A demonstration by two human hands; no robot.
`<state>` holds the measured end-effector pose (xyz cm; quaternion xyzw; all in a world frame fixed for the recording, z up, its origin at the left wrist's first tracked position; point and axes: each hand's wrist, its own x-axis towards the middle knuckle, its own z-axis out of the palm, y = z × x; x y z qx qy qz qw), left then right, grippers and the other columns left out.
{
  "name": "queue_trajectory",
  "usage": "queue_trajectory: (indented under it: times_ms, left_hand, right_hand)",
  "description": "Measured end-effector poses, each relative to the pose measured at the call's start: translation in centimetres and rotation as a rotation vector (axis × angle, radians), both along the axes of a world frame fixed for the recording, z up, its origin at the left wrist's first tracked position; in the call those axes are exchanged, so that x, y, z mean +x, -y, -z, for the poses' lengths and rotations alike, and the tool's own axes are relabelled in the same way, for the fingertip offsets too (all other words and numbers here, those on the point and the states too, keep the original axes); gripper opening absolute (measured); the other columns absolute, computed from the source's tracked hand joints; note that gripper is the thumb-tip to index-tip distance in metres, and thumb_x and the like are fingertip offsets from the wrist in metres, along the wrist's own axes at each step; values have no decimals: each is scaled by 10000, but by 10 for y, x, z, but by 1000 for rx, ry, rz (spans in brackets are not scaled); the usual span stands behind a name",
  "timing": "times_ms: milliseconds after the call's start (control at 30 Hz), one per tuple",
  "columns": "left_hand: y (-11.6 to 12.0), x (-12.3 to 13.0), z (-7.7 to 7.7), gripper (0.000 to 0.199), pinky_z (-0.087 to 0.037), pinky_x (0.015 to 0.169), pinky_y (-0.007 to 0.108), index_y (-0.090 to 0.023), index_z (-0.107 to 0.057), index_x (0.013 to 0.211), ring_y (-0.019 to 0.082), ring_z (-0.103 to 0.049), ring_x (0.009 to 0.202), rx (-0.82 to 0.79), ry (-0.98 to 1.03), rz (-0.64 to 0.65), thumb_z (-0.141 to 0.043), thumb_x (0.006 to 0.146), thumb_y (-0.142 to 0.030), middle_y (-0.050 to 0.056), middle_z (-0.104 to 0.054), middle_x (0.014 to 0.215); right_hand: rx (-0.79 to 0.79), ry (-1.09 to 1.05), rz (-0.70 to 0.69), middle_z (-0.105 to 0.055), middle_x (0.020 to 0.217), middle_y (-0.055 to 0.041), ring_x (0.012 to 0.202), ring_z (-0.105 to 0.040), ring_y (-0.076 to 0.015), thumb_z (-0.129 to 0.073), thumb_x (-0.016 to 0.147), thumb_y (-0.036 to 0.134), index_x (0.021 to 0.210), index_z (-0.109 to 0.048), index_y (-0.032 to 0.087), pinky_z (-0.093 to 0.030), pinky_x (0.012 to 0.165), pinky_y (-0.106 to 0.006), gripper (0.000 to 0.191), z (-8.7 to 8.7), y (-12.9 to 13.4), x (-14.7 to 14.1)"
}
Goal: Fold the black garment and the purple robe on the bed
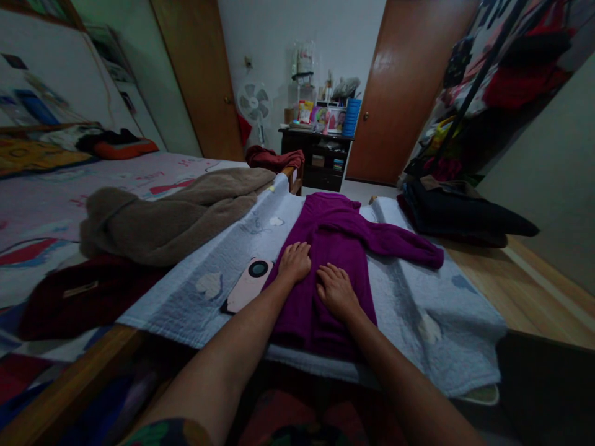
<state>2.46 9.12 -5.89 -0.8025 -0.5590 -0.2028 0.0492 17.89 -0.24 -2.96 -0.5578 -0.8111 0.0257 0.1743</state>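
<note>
A purple long-sleeved top (341, 248) lies on a light blue quilted cloth (409, 316), its one visible sleeve stretched out to the right. On the garment's left part rests my left hand (295, 261), palm down with the fingers extended. My right hand (337, 290) lies flat a little nearer to me, on the middle of the same top, fingers slightly spread. Neither hand grips anything. Beside my left forearm is a pink phone (248, 285) with a round dark camera ring, lying on the cloth.
To the left, a brown fuzzy garment (171, 210) and a dark red garment (88, 297) lie at the bed (51, 204). Folded dark clothes (465, 210) are stacked on the wooden surface (534, 291) at right. A fan (255, 102) and a dark cabinet (297, 145) stand behind.
</note>
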Motion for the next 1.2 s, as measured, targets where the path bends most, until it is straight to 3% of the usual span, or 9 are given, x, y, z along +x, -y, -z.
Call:
queue_trajectory:
  times_ms: [1200]
  left_hand:
    - [-6,-2,8,471,-310,1108,442,-167,-523,1351,257,-436,1322,47,-28,27,-388,904,-223,75,-531,1402]
  right_hand:
    - [16,-14,-5,-558,1364,-66,1342,-381,-234,-494,897,266,1274,-566,201,-238,1110,-419,390,2,-1,0]
